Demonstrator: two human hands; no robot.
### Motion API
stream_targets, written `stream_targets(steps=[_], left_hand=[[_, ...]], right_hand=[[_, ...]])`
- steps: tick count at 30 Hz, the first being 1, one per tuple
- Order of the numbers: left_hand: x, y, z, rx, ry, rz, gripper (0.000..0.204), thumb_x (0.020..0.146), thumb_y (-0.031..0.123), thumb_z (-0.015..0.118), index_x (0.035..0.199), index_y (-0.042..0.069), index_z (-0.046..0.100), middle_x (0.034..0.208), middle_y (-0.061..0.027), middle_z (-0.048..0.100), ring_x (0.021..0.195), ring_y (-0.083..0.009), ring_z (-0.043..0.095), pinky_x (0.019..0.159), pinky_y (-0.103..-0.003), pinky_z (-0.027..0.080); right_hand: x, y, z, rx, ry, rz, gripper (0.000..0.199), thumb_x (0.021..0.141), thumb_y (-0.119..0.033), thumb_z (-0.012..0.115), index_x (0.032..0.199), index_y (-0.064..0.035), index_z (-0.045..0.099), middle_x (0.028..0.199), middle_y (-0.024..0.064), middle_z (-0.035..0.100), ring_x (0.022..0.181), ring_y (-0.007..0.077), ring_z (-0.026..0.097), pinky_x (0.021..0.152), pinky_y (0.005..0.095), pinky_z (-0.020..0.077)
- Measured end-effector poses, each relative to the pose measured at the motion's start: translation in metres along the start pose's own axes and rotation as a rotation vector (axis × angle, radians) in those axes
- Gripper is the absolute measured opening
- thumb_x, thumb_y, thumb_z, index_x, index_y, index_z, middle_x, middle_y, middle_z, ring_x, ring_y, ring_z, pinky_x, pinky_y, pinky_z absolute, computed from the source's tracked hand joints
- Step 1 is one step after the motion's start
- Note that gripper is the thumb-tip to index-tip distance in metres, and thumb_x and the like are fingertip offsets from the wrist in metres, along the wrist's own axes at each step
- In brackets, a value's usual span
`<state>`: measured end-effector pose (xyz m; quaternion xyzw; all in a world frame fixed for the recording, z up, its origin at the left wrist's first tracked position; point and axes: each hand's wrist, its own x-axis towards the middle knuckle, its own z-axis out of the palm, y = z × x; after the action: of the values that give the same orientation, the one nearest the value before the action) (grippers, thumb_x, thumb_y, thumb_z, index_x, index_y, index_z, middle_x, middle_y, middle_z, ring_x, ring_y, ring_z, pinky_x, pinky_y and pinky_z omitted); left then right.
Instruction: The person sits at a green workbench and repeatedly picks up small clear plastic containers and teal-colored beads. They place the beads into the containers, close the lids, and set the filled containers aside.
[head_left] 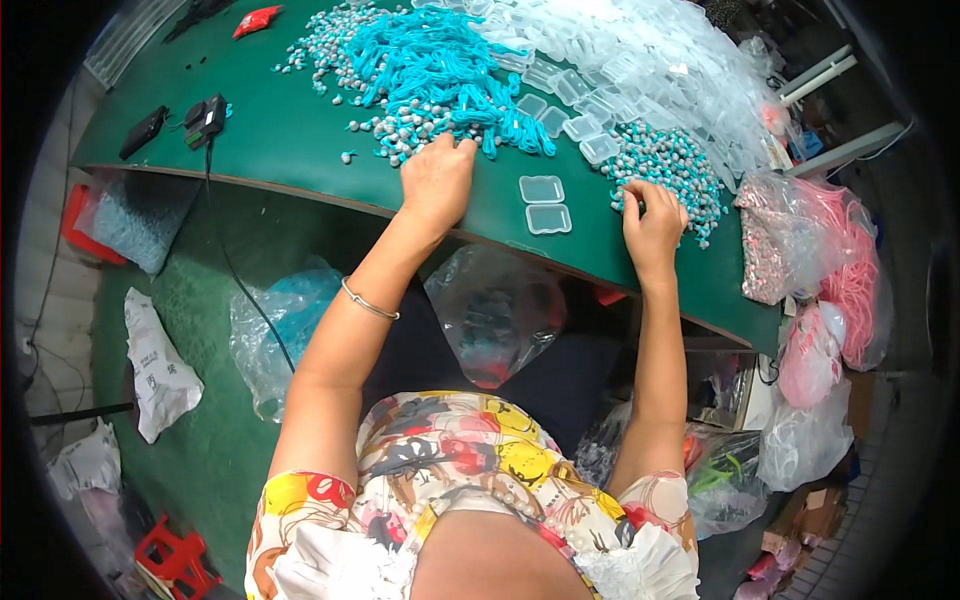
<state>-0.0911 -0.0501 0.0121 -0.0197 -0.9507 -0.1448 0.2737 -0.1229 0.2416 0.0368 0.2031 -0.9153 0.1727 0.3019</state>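
My left hand is at the near edge of a pile of small grey-and-teal bead-like pieces, below a heap of bundled teal cords. Its fingers are curled closed, and whatever they hold is hidden. At the near left edge of a second pile of grey-and-teal pieces, my right hand has thumb and fingers drawn together; I cannot make out anything between them. Between my hands lies a small clear plastic case, opened flat with its two halves showing.
Many clear plastic cases are heaped at the back right of the green table. A black device with a cable and a red packet lie on the left. Bags of pink cords hang beyond the right edge.
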Motion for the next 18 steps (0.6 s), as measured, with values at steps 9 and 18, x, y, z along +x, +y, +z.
stream_targets(steps=[9,18], left_hand=[[-0.019,0.002,-0.004,-0.281,0.005,-0.046,0.009,0.084,0.011,0.066,0.092,0.009,0.068,0.087,-0.0124,0.063,0.079,-0.0340,0.066,0.067,-0.045,0.053],[-0.033,0.039,-0.016,-0.780,-0.050,-0.094,0.014,0.081,0.006,0.071,0.095,0.003,0.070,0.082,-0.0107,0.065,0.063,-0.0200,0.061,0.060,-0.033,0.050]], right_hand=[[0.032,0.001,0.038,-0.306,-0.084,-0.056,0.012,0.080,-0.020,0.074,0.090,-0.0144,0.070,0.091,0.0026,0.066,0.094,0.0232,0.060,0.088,0.0465,0.0352],[-0.005,-0.038,0.000,0.495,-0.160,0.039,0.016,0.085,0.001,0.068,0.100,0.0012,0.069,0.090,0.0078,0.070,0.076,0.0132,0.062,0.071,0.0269,0.0495]])
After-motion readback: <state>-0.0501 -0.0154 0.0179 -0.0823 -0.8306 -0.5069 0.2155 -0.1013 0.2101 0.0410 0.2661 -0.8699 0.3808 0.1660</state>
